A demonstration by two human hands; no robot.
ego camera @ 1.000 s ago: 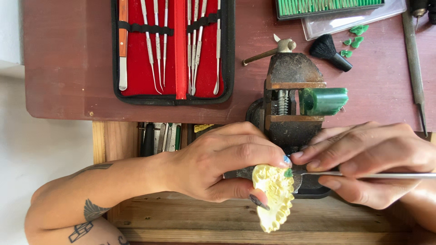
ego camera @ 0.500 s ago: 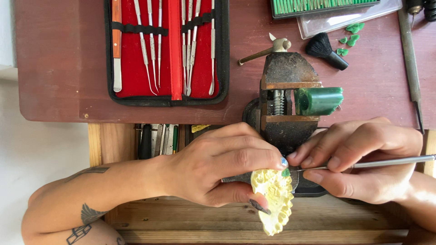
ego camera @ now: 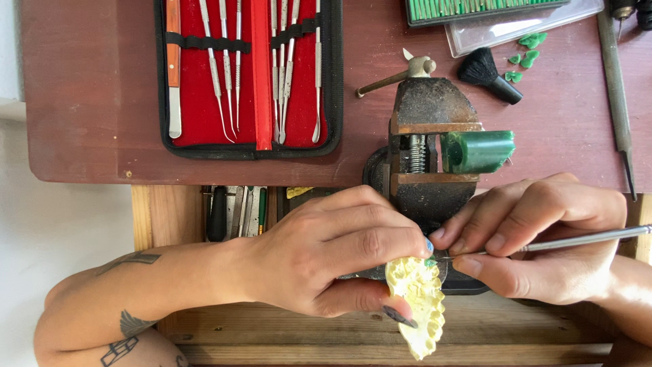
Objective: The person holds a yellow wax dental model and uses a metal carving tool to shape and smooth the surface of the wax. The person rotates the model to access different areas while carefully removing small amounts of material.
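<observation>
My left hand (ego camera: pixel 333 255) grips a pale yellow dental cast (ego camera: pixel 418 309) between thumb and fingers, just below a small dark bench vise (ego camera: pixel 428 129). My right hand (ego camera: pixel 543 234) pinches a thin metal carving tool (ego camera: pixel 584 239) like a pen. Its tip meets the top edge of the cast, where a tiny green speck shows. The two hands touch at the fingertips in front of the vise.
A green wax block (ego camera: pixel 479 151) sits clamped in the vise. An open red-lined case of metal instruments (ego camera: pixel 248 75) lies on the dark red table (ego camera: pixel 88 115). A small black brush (ego camera: pixel 485 73), green wax bits (ego camera: pixel 526 51) and a long tool (ego camera: pixel 614 81) lie at right. An open drawer (ego camera: pixel 234 211) holds tools.
The view has shifted slightly. My right hand has tilted the tool's handle a little upward at the right; both hands stay on the cast.
</observation>
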